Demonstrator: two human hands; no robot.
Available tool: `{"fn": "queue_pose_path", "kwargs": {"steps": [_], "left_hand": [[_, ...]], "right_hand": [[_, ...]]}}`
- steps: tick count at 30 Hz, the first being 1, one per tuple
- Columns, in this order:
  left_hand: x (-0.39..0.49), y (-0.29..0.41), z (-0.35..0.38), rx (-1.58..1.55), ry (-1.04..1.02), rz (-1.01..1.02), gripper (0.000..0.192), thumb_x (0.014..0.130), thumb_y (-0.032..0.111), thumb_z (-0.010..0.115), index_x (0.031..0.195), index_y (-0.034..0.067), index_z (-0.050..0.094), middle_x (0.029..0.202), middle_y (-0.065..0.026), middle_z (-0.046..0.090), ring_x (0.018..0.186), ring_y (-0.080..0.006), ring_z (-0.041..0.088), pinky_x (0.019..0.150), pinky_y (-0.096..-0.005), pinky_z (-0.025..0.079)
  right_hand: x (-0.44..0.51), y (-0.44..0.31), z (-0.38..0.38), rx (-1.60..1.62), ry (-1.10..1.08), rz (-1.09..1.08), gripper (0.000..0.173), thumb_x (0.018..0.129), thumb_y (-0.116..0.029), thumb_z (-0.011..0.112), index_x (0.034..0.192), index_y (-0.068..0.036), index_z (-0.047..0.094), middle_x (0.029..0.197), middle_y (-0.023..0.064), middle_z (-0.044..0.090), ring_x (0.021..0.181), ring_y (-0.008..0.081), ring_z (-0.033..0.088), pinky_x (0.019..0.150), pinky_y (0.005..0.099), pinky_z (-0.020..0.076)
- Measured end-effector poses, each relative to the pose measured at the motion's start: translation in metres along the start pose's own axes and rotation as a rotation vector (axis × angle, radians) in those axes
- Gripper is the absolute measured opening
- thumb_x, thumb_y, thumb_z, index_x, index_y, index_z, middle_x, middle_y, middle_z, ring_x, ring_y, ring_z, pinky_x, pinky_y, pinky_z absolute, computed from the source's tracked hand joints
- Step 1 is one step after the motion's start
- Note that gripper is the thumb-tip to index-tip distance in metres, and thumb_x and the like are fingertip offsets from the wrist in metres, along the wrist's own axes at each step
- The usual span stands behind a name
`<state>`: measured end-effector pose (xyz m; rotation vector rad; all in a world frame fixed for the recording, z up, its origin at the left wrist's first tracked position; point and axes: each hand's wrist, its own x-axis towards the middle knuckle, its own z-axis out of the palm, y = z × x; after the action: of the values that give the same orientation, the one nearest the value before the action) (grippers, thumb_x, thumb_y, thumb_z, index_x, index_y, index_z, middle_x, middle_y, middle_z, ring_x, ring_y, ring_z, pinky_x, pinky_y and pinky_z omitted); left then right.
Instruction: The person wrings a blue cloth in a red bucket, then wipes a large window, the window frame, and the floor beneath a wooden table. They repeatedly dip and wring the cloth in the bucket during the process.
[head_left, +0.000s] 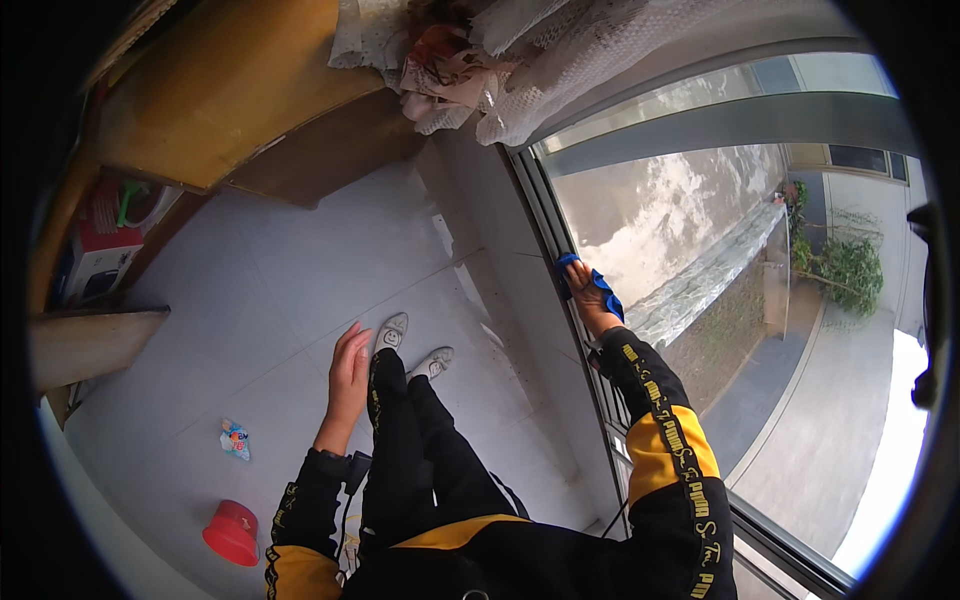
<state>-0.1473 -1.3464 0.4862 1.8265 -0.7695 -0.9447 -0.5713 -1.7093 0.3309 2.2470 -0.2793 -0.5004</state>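
My right hand (590, 296) presses a bunched blue cloth (606, 294) against the lower part of the window, where the glass (637, 217) meets the dark sliding frame (551, 225). Parts of the cloth stick out on both sides of my fingers. My left hand (349, 375) hangs over the floor beside my leg. Nothing is in it, and its fingers are loosely extended.
A red bucket (231, 532) and a crumpled printed packet (235, 439) are on the tiled floor (277, 300) to my left. Wooden furniture (225, 90) stands ahead, with a bunched lace curtain (555, 75) beside the window. Outside are a stone-topped ledge (709, 274) and a plant (851, 270).
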Motion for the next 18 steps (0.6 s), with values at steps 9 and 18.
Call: {"fn": "queue_pose_path", "kwargs": {"steps": [9, 18], "left_hand": [[0.038, -0.014, -0.01, -0.04, -0.005, -0.029, 0.027, 0.1, 0.009, 0.043, 0.122, 0.001, 0.056, 0.137, -0.0134, 0.046, 0.121, -0.0245, 0.053, 0.102, -0.0337, 0.043], [0.051, -0.013, 0.034, -0.227, -0.041, -0.057, 0.03, 0.102, 0.012, 0.042, 0.126, 0.0, 0.053, 0.139, -0.0117, 0.045, 0.12, -0.0231, 0.054, 0.102, -0.0337, 0.041]], "right_hand": [[0.238, 0.088, -0.025, 0.336, 0.061, 0.138, 0.047, 0.088, -0.017, 0.041, 0.133, -0.004, 0.049, 0.147, 0.0129, 0.038, 0.14, 0.0278, 0.027, 0.117, 0.0447, 0.013], [0.141, 0.031, -0.026, 0.174, -0.147, 0.084, 0.047, 0.093, -0.015, 0.036, 0.138, -0.003, 0.044, 0.152, 0.0135, 0.031, 0.145, 0.027, 0.019, 0.118, 0.0424, 0.0096]]}}
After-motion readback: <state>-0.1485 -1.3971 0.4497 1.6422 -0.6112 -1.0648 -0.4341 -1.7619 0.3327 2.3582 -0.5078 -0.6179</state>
